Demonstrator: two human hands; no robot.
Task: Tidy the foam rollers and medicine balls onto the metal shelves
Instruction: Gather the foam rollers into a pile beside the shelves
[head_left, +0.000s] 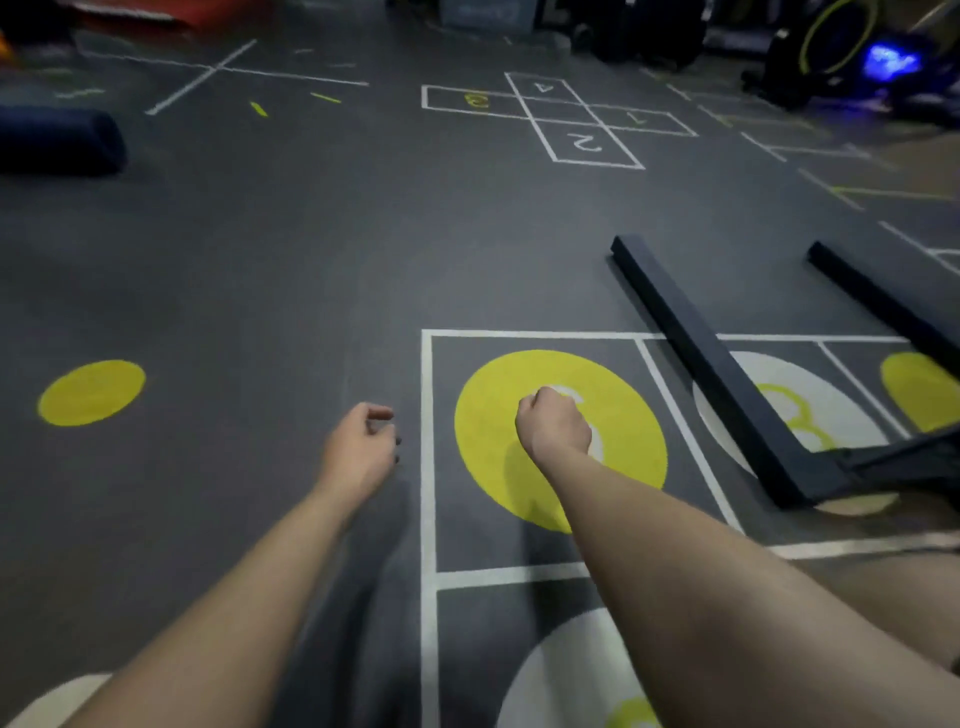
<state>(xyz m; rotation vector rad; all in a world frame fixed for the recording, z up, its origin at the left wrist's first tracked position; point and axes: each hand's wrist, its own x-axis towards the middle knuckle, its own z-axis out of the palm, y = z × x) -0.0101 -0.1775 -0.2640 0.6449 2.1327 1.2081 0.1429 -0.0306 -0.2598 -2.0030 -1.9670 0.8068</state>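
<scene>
A dark blue foam roller (62, 137) lies on the grey gym floor at the far left, well away from both hands. My left hand (361, 447) hangs over the floor with loosely curled fingers and holds nothing. My right hand (553, 423) is curled into a fist above a yellow floor circle (493, 415) and is empty. No medicine ball and no shelf is in view.
Two black metal beams of a frame (701, 353) lie low across the floor at the right. White hopscotch squares (587, 119) are painted ahead. Dark machines (831, 57) stand at the back right; a red mat (156, 15) lies at the back left.
</scene>
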